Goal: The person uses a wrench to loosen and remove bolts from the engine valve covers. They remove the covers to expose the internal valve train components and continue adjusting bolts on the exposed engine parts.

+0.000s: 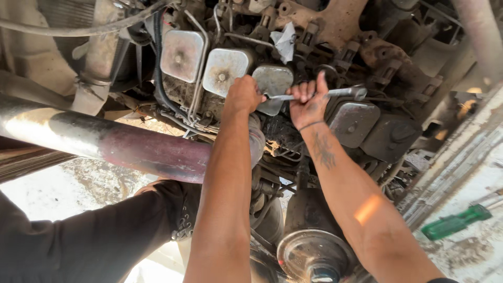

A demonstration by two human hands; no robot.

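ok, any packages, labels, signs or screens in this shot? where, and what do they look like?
None visible: no package, label, sign or screen.
Nearest to one: a crumpled white scrap, paper or rag, tucked among the engine parts above the hands; no print can be seen on it.

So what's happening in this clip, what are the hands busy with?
A person leans over a grimy engine, both bare hands on a long silver metal wrench. The right hand grips its shank, and the left hand is closed at its other end, against a row of square metal engine covers. A thick, dark reddish pipe crosses below the arms. A green-handled screwdriver lies off to the right on a dusty ledge, untouched.
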